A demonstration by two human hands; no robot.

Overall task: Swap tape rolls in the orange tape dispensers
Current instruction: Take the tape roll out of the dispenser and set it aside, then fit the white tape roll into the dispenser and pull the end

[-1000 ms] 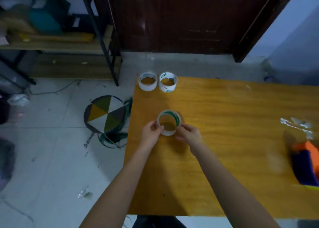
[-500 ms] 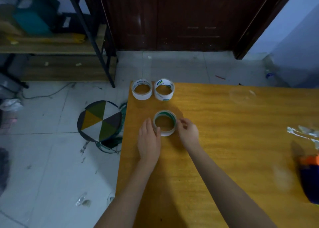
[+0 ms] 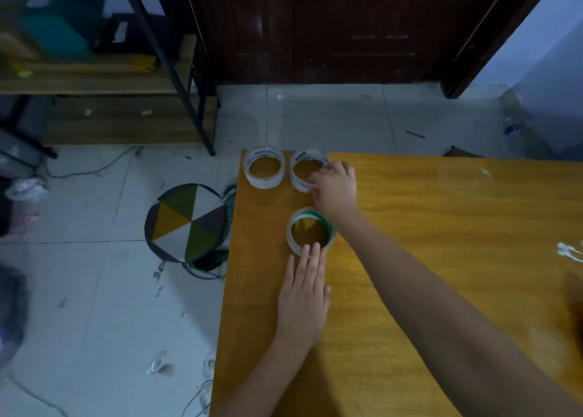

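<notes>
Hand reaches for a fresh roll

Right hand (image 3: 335,187) curls its fingers over the rim of the far right roll (image 3: 307,171) at the table (image 3: 441,259) corner; whether they have closed is unclear. Left hand (image 3: 304,293) lies flat, fingers together, fingertips touching the green-cored roll (image 3: 310,231). Best pinched through the core and lifted straight up, clear of its neighbour (image 3: 264,170). Three rolls show; no dispenser is in view.

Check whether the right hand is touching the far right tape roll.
Touching. The head view shows the right hand with its fingers over the rim of the far right tape roll.
</notes>
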